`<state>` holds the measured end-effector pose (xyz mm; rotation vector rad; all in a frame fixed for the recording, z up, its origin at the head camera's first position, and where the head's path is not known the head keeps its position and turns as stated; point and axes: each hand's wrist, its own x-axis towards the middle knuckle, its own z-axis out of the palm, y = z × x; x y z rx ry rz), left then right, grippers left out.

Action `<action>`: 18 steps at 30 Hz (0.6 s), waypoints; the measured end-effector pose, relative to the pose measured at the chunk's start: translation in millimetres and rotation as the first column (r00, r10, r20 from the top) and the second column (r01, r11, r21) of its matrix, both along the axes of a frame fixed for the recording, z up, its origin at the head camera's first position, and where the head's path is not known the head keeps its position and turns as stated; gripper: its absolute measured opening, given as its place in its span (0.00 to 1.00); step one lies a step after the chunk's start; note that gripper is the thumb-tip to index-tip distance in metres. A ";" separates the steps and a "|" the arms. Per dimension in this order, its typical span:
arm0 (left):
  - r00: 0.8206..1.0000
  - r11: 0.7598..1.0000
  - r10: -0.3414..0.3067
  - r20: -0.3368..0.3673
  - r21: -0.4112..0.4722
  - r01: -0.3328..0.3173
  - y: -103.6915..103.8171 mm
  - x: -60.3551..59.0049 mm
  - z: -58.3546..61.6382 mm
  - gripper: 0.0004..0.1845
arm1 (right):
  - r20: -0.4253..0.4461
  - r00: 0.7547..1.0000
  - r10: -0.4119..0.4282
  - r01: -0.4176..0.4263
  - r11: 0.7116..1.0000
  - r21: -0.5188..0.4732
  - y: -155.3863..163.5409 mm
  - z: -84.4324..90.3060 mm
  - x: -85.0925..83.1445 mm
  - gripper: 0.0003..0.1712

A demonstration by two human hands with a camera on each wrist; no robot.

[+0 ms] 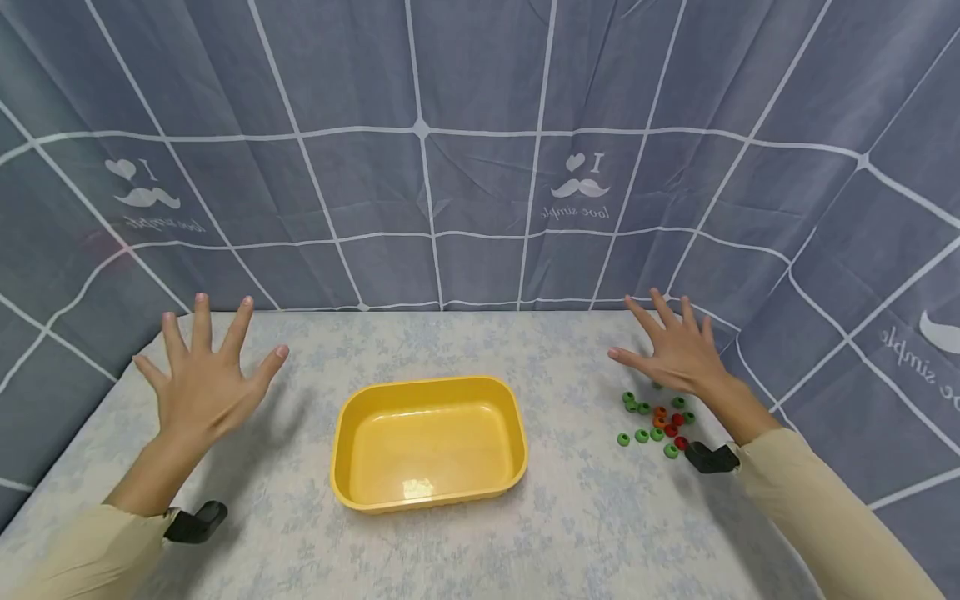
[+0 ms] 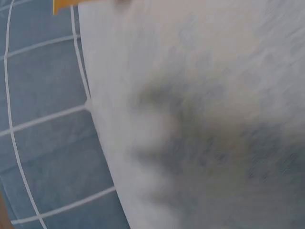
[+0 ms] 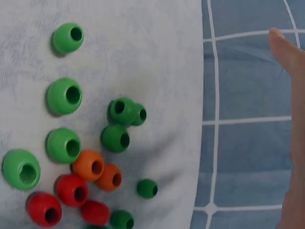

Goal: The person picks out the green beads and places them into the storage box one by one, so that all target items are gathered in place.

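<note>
An empty yellow tray point(image 1: 429, 492) sits in the middle of the table. My left hand point(image 1: 202, 375) hovers to its left with all fingers spread, holding nothing. On the other side my right hand point(image 1: 675, 350) is spread flat above a cluster of green, orange and red beads point(image 1: 656, 423), point(image 3: 95, 162), not touching them. Only one finger point(image 3: 286, 47) of that hand shows at the edge of the right wrist view. The left wrist view is blurred and shows only tablecloth point(image 2: 214, 119) and a corner of the tray point(image 2: 64, 5).
A pale floral cloth point(image 1: 585, 517) covers the table. A blue-grey checked curtain point(image 1: 465, 167) closes off the back and both sides. The beads lie close to the table's right edge point(image 3: 202, 119).
</note>
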<state>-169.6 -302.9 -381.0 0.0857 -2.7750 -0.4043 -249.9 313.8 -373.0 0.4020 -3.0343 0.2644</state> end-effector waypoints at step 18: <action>0.969 0.912 -0.242 -0.046 0.329 0.243 64.5 62.7 -20.0 0.49 | 0.074 0.997 0.035 -0.024 0.990 -0.141 52.4 -20.7 1.7 0.56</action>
